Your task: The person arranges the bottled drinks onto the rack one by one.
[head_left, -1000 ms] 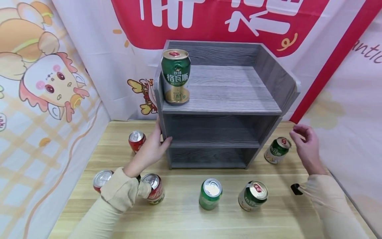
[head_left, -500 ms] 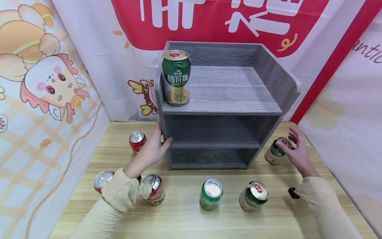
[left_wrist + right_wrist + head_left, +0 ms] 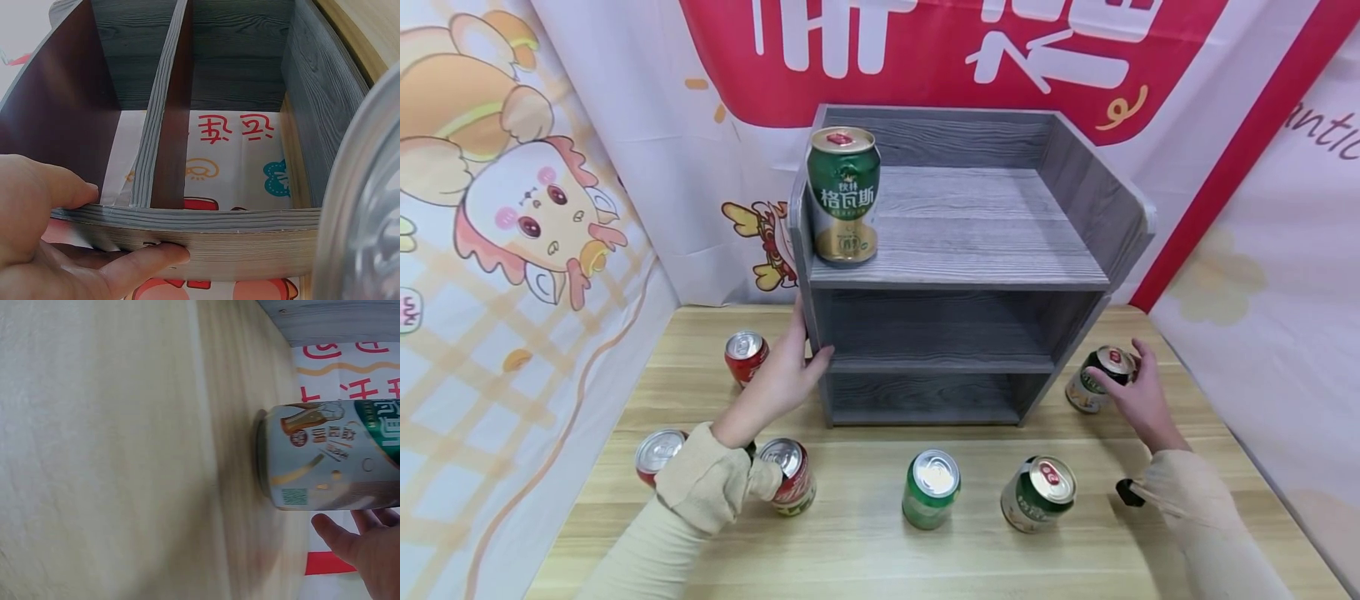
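My left hand (image 3: 778, 375) grips the left side panel of a grey wooden shelf (image 3: 955, 283). In the left wrist view the thumb lies inside the panel and the fingers outside. My right hand (image 3: 1142, 400) is at a green, white and gold drink can (image 3: 1086, 392) standing upright right of the shelf. Its thumb is in front of the can and its fingers are on the far right side. A narrow gap shows between thumb and can (image 3: 331, 456) in the right wrist view. Another green-and-gold can (image 3: 844, 200) stands on the shelf's top level, at the left.
On the wooden table (image 3: 865, 558) stand a green can (image 3: 928, 492) and a green-and-gold can (image 3: 1036, 496) in front of the shelf. Red cans (image 3: 747, 358) stand around my left arm, one (image 3: 790, 483) beside the sleeve and another (image 3: 658, 454) partly hidden. Printed cloth (image 3: 1262, 208) hangs around the table.
My right hand has moved left from beside the can, bringing its thumb and fingers around it. The left hand stays on the shelf, and the cans have not moved.
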The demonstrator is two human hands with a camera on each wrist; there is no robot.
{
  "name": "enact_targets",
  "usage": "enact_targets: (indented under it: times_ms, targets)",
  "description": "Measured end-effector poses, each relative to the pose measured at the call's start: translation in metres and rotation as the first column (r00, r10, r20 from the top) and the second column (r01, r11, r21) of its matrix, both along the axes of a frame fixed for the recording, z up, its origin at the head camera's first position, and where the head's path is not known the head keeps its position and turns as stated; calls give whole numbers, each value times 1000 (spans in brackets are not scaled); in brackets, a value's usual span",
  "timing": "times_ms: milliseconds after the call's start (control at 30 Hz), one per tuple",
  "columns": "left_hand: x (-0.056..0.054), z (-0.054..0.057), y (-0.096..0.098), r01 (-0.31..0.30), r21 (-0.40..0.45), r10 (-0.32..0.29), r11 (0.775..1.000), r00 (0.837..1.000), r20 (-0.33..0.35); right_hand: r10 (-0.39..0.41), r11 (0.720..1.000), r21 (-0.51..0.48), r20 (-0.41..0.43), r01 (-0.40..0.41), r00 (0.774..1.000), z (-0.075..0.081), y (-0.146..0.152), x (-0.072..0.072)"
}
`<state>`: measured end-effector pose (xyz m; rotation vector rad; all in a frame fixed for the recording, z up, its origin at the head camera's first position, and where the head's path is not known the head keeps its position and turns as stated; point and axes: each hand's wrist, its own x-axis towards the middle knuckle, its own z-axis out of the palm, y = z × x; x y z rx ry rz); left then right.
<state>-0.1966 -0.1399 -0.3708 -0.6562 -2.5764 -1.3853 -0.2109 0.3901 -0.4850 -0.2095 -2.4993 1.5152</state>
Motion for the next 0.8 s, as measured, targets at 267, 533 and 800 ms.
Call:
enact_targets:
  times_ms: [267,533,800]
  targets:
    - [0,0,-1,-3,-4,3,1000,1000,-7,-19,1000,3,8,19,1000,-11,-1,-2]
    - [1,0,0,3,4,-3,1000,1000,-6,-33,999,-15,13,33,999,-16,-3,-2]
    - [-1,-1,0,-8,-4,8,1000,1000,-4,-64,998,-13,-6,64,998,-21,-3,-3]
